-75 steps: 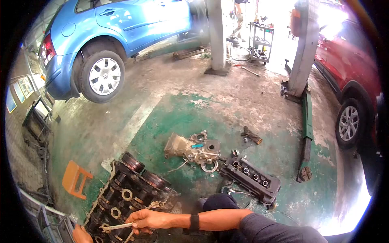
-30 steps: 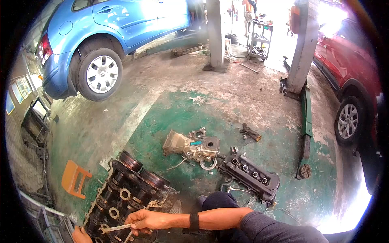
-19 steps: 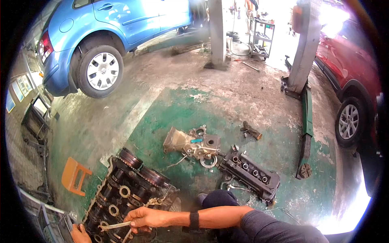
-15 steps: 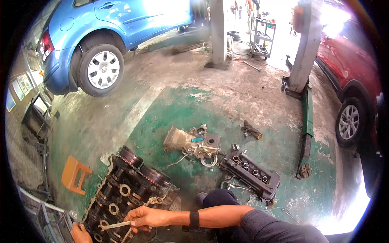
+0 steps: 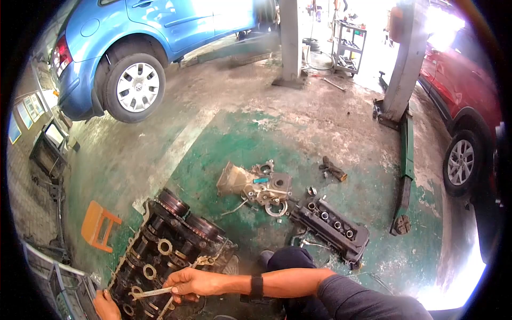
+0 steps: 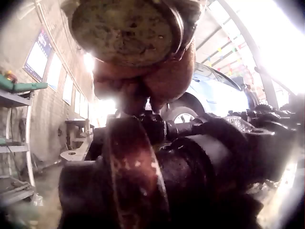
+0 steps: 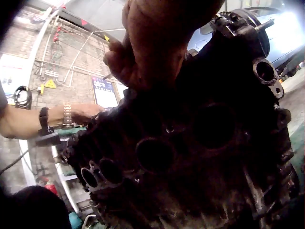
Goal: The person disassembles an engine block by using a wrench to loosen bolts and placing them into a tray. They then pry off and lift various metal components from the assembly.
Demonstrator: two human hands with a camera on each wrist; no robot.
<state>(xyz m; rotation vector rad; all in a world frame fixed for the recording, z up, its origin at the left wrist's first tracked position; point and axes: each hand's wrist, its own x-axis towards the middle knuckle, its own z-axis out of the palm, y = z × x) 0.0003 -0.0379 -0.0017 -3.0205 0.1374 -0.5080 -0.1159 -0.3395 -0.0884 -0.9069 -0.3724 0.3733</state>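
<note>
A greasy dark engine block (image 5: 176,234) lies at the lower left of the head view, two round wheels at its far end. My right hand (image 5: 189,282) grips a metal wrench (image 5: 154,293) by one end. Its open jaw end lies over the near part of the block, among the round rings. My left hand (image 5: 108,306) is at the block's left edge. In the left wrist view the left hand (image 6: 162,83) reaches down behind a dark shaft (image 6: 138,171), its fingertips hidden. The right wrist view shows my right hand (image 7: 157,43) above the block's holed side.
A metal housing (image 5: 234,181) and a black valve cover (image 5: 330,229) lie on the green floor ahead. An orange stool (image 5: 98,226) stands left. Around are a blue car (image 5: 186,26), a red car (image 5: 453,80), a lift post (image 5: 402,69) and a tool cart (image 5: 349,48).
The wrench lies slightly more level than before, with my right hand still on its end. My left hand keeps its place at the block's edge. The head view has shifted a little.
</note>
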